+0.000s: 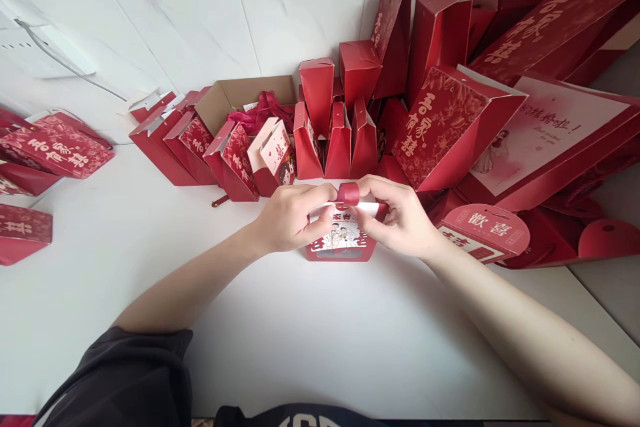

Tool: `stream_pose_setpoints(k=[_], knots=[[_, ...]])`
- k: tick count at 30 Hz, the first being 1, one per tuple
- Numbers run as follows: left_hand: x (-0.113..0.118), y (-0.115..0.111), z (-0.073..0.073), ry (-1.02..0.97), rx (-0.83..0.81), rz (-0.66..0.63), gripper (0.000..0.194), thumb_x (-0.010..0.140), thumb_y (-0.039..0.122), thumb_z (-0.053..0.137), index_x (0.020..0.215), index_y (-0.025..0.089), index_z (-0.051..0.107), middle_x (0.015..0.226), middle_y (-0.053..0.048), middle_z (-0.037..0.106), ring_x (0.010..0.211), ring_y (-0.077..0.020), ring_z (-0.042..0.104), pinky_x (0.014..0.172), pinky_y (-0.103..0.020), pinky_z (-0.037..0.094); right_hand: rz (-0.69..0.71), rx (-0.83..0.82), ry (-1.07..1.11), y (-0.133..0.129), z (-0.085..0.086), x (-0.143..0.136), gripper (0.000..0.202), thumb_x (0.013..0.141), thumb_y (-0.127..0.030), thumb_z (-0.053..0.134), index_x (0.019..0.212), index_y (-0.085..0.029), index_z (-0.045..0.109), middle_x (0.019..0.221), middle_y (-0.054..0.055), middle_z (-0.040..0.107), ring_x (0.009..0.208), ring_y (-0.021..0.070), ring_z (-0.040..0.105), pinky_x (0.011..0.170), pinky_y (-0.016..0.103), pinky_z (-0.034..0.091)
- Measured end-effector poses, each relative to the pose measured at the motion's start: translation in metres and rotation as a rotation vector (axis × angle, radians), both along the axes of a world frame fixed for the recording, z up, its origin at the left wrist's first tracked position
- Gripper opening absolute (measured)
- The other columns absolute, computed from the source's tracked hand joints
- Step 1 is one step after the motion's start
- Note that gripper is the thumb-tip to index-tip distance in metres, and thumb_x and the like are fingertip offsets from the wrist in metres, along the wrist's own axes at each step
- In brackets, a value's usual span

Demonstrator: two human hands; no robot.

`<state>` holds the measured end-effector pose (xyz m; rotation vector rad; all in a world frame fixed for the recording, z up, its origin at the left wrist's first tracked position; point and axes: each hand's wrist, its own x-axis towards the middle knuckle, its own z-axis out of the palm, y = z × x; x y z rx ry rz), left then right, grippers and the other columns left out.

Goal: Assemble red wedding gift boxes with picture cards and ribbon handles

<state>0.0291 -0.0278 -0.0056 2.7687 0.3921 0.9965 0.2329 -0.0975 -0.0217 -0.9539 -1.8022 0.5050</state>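
A small red and white box [343, 237] with a printed couple stands on the white table in front of me. A loop of dark red ribbon [349, 193] rises above its top edge. My left hand [300, 217] pinches at the ribbon's left side, thumb and fingers close together over the box's upper left corner. On the other side, my right hand [393, 213] has its forefinger on the ribbon loop and its thumb against the box's upper right part. The ribbon's ends are hidden behind the fingers and the box.
Behind the hands is a row of red boxes [240, 160] and a cardboard carton [220, 103] holding red ribbon [265, 110]. Large red boxes [445, 127] and bags pile up at the right. More red boxes [57, 147] lie at the far left of the table [250, 327].
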Motion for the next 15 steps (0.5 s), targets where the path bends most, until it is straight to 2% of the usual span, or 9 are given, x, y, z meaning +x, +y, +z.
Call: stream_pose_setpoints(k=[5, 10, 15], knots=[[0.0003, 0.0006, 0.0007, -0.004, -0.021, 0.002, 0.013, 0.091, 0.023, 0.047, 0.089, 0.018, 0.059, 0.063, 0.003, 0.054, 0.052, -0.0098, 0.046, 0.051, -0.023, 0.038, -0.032, -0.038, 0.045, -0.0007, -0.0025, -0.0041, 0.006, 0.085, -0.018, 0.062, 0.088, -0.02, 0.058, 0.082, 0.002, 0.063, 0.071, 0.0155, 0.057, 0.065, 0.029, 0.045], [-0.0019, -0.0012, 0.0047, 0.048, -0.136, 0.01, 0.013, 0.091, 0.024, 0.048, 0.095, 0.018, 0.059, 0.073, 0.001, 0.064, 0.06, -0.0111, 0.055, 0.054, -0.023, 0.041, -0.006, -0.057, 0.013, 0.0005, -0.0007, -0.0018, 0.006, 0.089, -0.024, 0.061, 0.089, -0.02, 0.057, 0.087, 0.004, 0.063, 0.074, 0.0163, 0.058, 0.066, 0.03, 0.046], [0.0001, -0.0055, 0.0078, 0.016, -0.249, 0.102, 0.022, 0.084, 0.037, 0.067, 0.095, 0.019, 0.063, 0.081, 0.0, 0.07, 0.066, -0.0126, 0.063, 0.058, -0.022, 0.045, 0.097, -0.137, 0.049, -0.0002, -0.0008, -0.0007, 0.01, 0.097, -0.03, 0.051, 0.097, -0.021, 0.055, 0.09, 0.004, 0.062, 0.08, 0.0168, 0.057, 0.067, 0.029, 0.046]])
